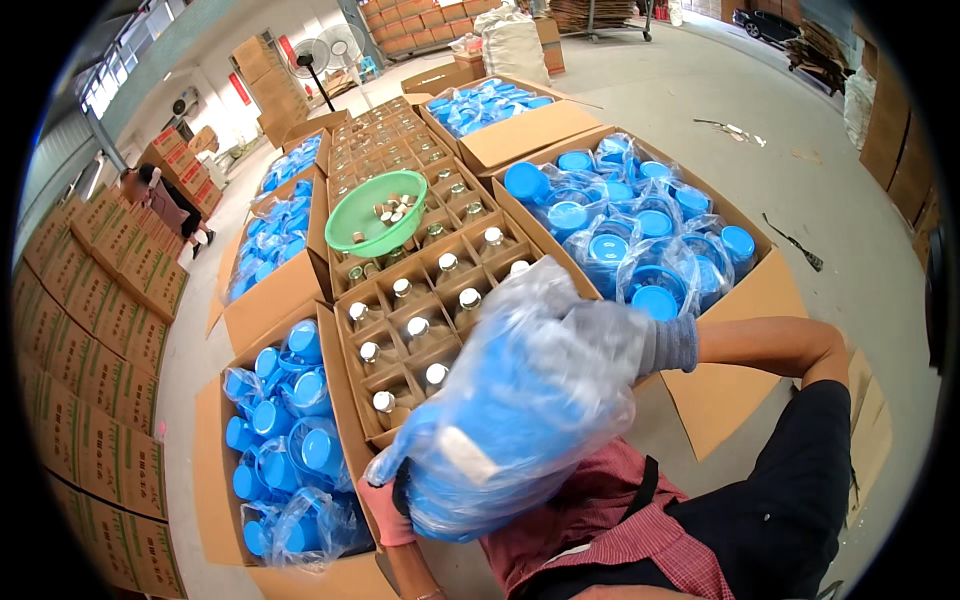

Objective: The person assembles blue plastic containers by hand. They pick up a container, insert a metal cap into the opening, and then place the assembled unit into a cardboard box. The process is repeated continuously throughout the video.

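Blue-filled plastic bag [530,410]: left fingers [378,500] curl closed on its corner (right hand [648,342]: fingers obscured, grip unclear).

The plastic bag [540,400] looks glossy (and crinkled), the cardboard box [720,410] matt.

The tall stack of brown boxes [90,420] on the left has print on it. Big letters, some green and some darker, go in rows along the box sides, and the rows lean with the bend of the view. Far back, two red strips [240,88] hang up like signs, but they are too small to read. The reddish boxes [182,165] are too far off to read too. The big blue bag [530,400] has a pale patch [467,455], too blurry for any words to show.
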Tool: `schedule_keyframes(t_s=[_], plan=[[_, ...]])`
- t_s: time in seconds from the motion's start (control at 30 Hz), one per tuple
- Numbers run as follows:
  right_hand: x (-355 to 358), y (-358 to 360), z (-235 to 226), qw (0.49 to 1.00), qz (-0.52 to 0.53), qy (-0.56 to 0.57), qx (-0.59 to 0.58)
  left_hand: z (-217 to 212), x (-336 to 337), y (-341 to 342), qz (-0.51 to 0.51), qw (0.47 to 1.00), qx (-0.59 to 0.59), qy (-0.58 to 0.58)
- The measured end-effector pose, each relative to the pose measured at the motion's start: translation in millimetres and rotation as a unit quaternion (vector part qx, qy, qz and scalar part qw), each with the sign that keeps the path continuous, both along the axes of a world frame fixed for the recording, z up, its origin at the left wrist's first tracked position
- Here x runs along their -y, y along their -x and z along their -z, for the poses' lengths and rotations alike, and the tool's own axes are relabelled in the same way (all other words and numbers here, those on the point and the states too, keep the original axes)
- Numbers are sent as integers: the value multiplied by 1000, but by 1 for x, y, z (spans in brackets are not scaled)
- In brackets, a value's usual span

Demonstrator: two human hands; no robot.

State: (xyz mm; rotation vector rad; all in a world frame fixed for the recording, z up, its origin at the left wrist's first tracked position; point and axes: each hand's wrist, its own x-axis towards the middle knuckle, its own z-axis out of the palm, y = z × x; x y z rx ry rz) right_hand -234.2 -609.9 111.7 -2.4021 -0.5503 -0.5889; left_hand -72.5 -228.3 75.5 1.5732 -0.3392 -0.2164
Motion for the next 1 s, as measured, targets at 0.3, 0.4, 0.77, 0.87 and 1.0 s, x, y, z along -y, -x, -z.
schedule_keyframes(t_s=[0.3,0.4,0.77,0.87,1.0], plan=[[-16,-26,33,993,101,-26,-59,31,-14,2,-84,994,65,-35],[14,-51,83,985,133,25,-105,12,-2,21,-67,986,116,-103],[-48,-66,-53,978,-132,158,47,54,-32,-39,44,999,-28,5],[-51,-69,-42,992,-85,95,25,53,-27,-23,23,998,-44,48],[-51,-85,-56,998,-38,38,-18,47,-47,-8,-31,999,-34,-2]])
